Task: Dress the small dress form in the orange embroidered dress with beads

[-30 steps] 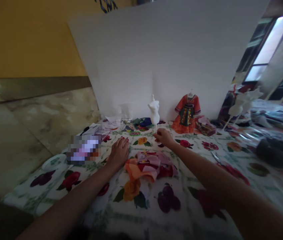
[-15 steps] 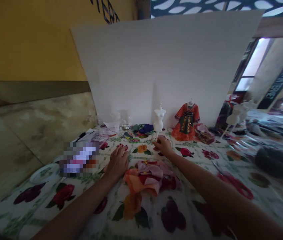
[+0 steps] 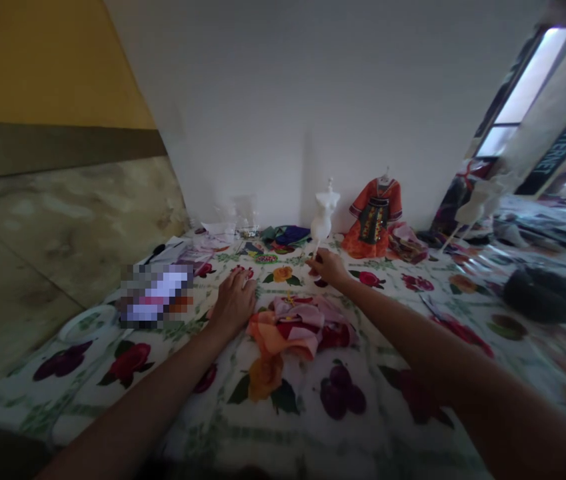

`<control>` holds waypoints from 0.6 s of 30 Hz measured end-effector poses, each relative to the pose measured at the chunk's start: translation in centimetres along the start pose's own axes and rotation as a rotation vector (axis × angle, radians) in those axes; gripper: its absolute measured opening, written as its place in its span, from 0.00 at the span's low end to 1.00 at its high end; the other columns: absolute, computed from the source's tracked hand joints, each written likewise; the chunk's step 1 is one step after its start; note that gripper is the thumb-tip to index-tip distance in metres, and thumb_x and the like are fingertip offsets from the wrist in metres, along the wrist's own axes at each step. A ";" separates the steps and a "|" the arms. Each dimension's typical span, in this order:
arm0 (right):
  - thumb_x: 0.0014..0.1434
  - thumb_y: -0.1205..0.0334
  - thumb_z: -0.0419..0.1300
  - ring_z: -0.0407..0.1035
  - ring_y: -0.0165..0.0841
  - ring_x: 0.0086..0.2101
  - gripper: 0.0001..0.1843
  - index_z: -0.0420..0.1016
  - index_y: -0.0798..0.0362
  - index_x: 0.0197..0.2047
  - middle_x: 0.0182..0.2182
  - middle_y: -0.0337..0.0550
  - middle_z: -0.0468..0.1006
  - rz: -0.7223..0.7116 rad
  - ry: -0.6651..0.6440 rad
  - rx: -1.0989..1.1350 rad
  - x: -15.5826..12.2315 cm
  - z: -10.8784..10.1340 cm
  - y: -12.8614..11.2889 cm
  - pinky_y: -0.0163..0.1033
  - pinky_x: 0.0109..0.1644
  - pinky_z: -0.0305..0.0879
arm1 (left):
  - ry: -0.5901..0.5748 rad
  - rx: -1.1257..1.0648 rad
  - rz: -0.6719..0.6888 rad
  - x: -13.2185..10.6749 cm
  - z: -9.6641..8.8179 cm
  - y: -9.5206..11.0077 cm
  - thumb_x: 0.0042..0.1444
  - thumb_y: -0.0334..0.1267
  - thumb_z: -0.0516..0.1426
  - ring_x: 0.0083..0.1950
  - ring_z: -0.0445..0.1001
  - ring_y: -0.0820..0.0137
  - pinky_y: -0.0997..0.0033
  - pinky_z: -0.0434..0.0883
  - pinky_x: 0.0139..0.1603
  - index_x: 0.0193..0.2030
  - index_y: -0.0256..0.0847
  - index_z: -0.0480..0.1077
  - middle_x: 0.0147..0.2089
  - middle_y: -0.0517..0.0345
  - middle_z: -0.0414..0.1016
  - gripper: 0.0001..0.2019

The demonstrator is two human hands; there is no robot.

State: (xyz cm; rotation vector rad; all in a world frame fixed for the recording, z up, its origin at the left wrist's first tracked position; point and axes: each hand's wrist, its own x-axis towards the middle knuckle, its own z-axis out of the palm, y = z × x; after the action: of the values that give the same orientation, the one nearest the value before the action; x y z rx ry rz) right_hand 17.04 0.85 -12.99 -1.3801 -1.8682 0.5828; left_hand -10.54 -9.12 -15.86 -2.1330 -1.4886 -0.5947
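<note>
My right hand (image 3: 331, 268) is closed around the lower stand of a small white dress form (image 3: 323, 213), which leans slightly to the right. The form is bare, with a headless torso on a thin rod. My left hand (image 3: 235, 299) lies on the flowered tablecloth (image 3: 173, 400), palm down and fingers loosely stretched out, holding nothing. Between my forearms is a crumpled bundle of pink, red and orange doll clothing (image 3: 303, 327), close to the left hand but not gripped. Behind my right hand stands a doll-sized red-orange dress (image 3: 375, 217) on a form.
A white board (image 3: 243, 107) rises behind the table. Dark blue and green cloth (image 3: 287, 235) lies at its foot. Red-handled scissors (image 3: 463, 332) are beside my right forearm. Further right are more white forms (image 3: 475, 203) and a black object (image 3: 550, 293). A white ring (image 3: 87, 323) lies at left.
The dress form has gone from upright to leaning right, with my right hand still at its stand. My view has tipped downward. The left hand stays on the cloth.
</note>
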 end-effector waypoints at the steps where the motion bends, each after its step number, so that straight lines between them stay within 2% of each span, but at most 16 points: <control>1: 0.60 0.65 0.63 0.75 0.31 0.26 0.13 0.65 0.51 0.27 0.22 0.38 0.77 -0.001 -0.005 -0.012 0.1 -0.1 0.1 0.34 0.33 0.66 | -0.009 -0.009 -0.005 0.1 0.0 0.0 0.64 0.32 0.50 0.66 0.65 0.48 0.46 0.66 0.66 0.51 0.33 0.74 0.60 0.38 0.72 0.15; 7: 0.59 0.64 0.65 0.76 0.33 0.30 0.10 0.69 0.53 0.29 0.26 0.40 0.78 -0.021 0.000 -0.040 0.0 -0.2 0.2 0.35 0.37 0.67 | -0.041 -0.051 -0.030 0.4 -0.4 0.3 0.64 0.33 0.49 0.66 0.64 0.48 0.46 0.65 0.67 0.51 0.33 0.74 0.60 0.38 0.72 0.16; 11: 0.59 0.59 0.67 0.77 0.33 0.28 0.10 0.71 0.53 0.32 0.28 0.41 0.79 -0.018 -0.036 0.015 0.1 -0.8 0.3 0.34 0.32 0.67 | -0.046 -0.068 -0.056 0.4 -0.5 0.4 0.63 0.32 0.49 0.67 0.64 0.48 0.45 0.64 0.67 0.56 0.32 0.72 0.61 0.36 0.71 0.18; 15: 0.59 0.57 0.67 0.78 0.34 0.29 0.11 0.75 0.53 0.42 0.34 0.44 0.82 -0.025 -0.046 0.079 -0.7 -3.2 0.7 0.35 0.32 0.70 | -0.055 -0.093 -0.081 0.3 -0.6 0.5 0.63 0.32 0.49 0.67 0.62 0.47 0.44 0.64 0.66 0.54 0.33 0.73 0.62 0.37 0.70 0.17; 18: 0.62 0.53 0.63 0.78 0.35 0.29 0.14 0.75 0.53 0.46 0.33 0.45 0.82 -0.031 -0.029 0.097 -2.9 -5.7 0.6 0.38 0.34 0.72 | -0.044 -0.124 -0.103 0.3 -0.6 0.3 0.64 0.33 0.48 0.67 0.62 0.47 0.44 0.64 0.66 0.53 0.33 0.73 0.62 0.37 0.69 0.17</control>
State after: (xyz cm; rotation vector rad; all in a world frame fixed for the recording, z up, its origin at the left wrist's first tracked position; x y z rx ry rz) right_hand 22.23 -2.03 -10.65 -1.2843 -1.8559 0.6726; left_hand -10.19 -9.35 -15.21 -2.1847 -1.6323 -0.6969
